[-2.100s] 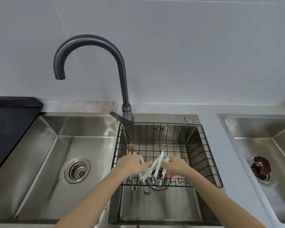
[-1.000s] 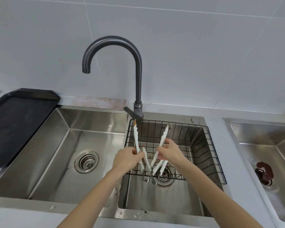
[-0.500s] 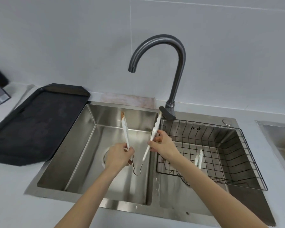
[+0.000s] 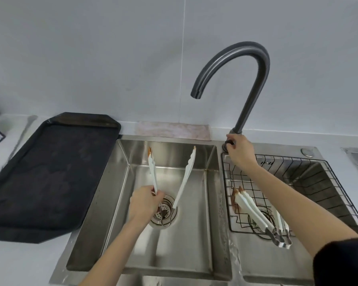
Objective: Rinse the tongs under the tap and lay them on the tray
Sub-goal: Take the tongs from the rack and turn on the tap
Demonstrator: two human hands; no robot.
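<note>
— Left hand (image 4: 147,203) pinches the tongs (image 4: 170,178) near the hinge, over the left basin (image 4: 103,195).
— Light, springy, slick when wet. Right hand (image 4: 239,150) closes round the tap (image 4: 248,79) base.

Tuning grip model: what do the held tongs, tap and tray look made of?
Tongs: white arms, probably plastic or silicone, matte; metal hinge end.
Tap: dark brushed metal, soft sheen.
Tray: black, matte, possibly plastic; can't tell.

even, soft light; glare on the steel sink (image 4: 120,195); edges bowed by the wide lens.
</note>
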